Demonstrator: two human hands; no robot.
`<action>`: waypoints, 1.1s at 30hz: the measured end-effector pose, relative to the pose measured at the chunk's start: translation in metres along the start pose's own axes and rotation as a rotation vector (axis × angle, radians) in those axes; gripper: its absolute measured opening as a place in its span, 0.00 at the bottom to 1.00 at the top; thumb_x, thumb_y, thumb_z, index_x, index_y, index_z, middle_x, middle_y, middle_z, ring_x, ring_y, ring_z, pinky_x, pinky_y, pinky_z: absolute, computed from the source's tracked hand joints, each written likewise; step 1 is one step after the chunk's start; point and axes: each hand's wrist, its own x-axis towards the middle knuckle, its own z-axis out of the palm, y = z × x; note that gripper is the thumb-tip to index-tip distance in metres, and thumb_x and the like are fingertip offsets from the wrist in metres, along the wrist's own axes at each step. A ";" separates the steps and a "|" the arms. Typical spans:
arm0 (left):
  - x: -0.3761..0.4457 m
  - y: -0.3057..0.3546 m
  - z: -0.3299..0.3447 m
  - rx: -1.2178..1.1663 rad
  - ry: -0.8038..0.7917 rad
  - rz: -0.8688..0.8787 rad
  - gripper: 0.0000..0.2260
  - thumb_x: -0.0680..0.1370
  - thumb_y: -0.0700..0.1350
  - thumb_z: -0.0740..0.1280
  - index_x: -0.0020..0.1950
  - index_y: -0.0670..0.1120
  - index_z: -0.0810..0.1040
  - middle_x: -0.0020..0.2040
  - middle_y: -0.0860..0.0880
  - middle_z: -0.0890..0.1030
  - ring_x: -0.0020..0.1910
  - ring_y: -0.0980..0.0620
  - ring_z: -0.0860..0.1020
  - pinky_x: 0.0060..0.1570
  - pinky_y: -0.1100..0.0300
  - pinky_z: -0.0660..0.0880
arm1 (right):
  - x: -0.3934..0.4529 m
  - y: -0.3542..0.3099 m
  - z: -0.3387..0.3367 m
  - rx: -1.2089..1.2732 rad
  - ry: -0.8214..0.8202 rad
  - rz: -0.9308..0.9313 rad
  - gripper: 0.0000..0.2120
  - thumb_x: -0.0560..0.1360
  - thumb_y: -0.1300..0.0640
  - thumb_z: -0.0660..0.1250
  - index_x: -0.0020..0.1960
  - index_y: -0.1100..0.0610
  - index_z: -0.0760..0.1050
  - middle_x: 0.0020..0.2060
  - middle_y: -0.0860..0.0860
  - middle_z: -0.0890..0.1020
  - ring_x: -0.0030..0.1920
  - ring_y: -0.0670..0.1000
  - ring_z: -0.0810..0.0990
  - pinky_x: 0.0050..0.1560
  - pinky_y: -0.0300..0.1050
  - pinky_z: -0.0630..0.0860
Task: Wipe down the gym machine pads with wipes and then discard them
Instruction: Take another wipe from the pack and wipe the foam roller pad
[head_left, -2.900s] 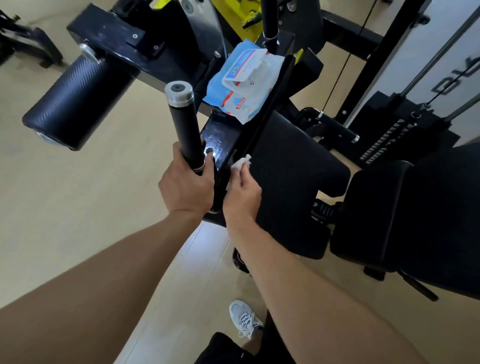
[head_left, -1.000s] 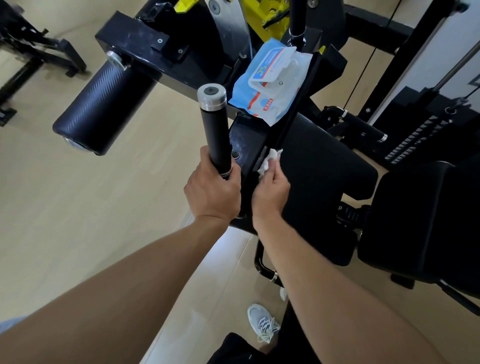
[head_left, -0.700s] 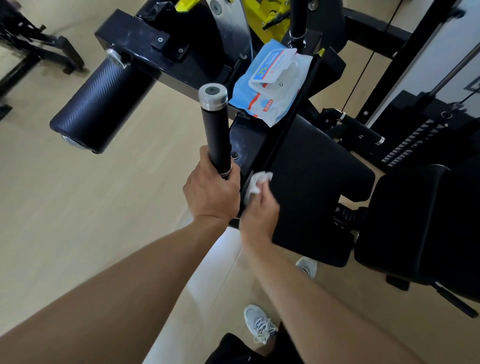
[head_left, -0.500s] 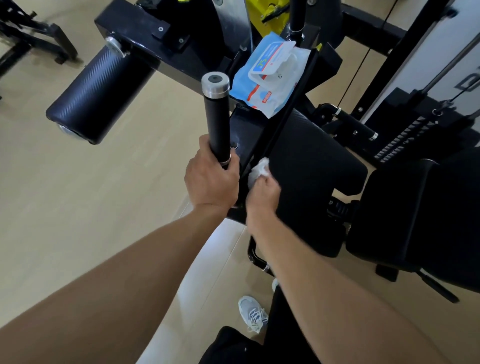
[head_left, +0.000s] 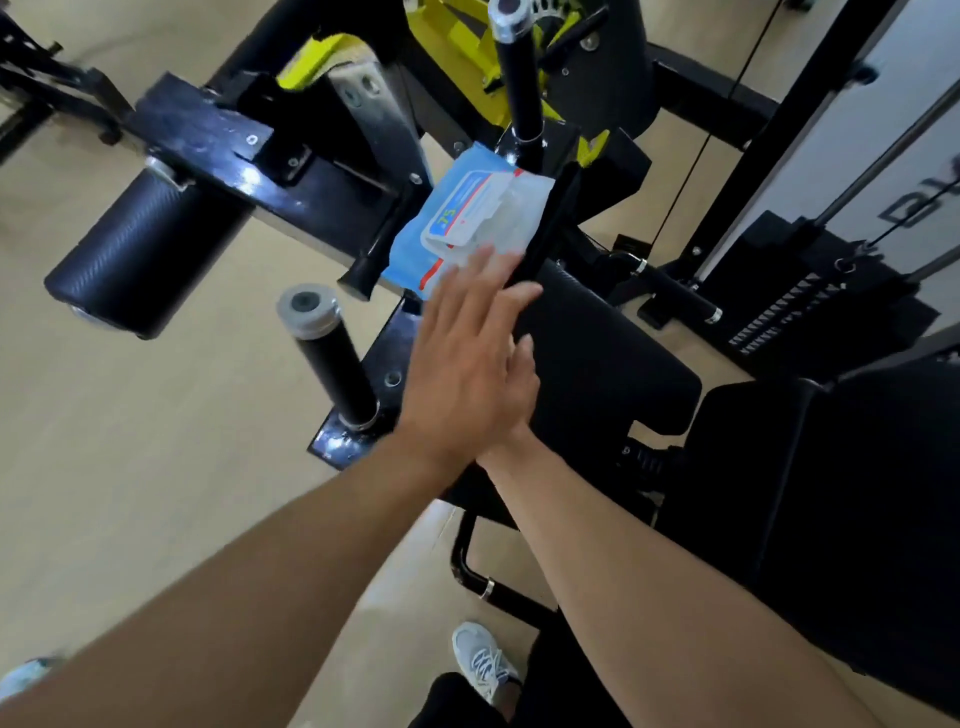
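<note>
Black handle (head_left: 332, 358) released — left hand (head_left: 462, 374) now flat-fingered toward wipes pack (head_left: 467, 218); right hand (head_left: 519, 384) mostly hidden, grip unclear.

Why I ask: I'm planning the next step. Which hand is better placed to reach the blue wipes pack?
Left. The left hand is open, with its fingertips at the near edge of the wipes pack. The right hand sits farther back by the seat pad, mostly hidden behind the left.

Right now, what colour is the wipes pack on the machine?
Light blue with a white flip lid and a red stripe: wipes pack, head view.
</note>
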 end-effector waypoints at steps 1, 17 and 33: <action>0.014 -0.004 0.005 0.106 -0.010 -0.012 0.19 0.76 0.41 0.68 0.68 0.44 0.75 0.77 0.44 0.70 0.79 0.42 0.62 0.79 0.44 0.53 | 0.010 -0.011 0.001 0.037 0.014 0.012 0.14 0.83 0.45 0.60 0.54 0.55 0.75 0.48 0.56 0.78 0.50 0.56 0.76 0.64 0.59 0.74; 0.031 -0.058 0.038 0.409 -0.103 -0.066 0.36 0.78 0.49 0.67 0.83 0.48 0.54 0.81 0.43 0.61 0.81 0.40 0.57 0.79 0.39 0.53 | 0.087 -0.028 -0.011 -0.432 0.083 -0.433 0.27 0.85 0.63 0.57 0.82 0.57 0.57 0.77 0.59 0.69 0.77 0.57 0.68 0.77 0.58 0.65; 0.032 -0.056 0.039 0.460 -0.164 -0.072 0.36 0.76 0.49 0.68 0.82 0.42 0.58 0.82 0.43 0.59 0.82 0.40 0.55 0.78 0.37 0.54 | 0.118 -0.074 -0.011 -0.499 0.160 -0.335 0.25 0.87 0.53 0.52 0.83 0.46 0.54 0.75 0.56 0.72 0.74 0.57 0.72 0.73 0.57 0.69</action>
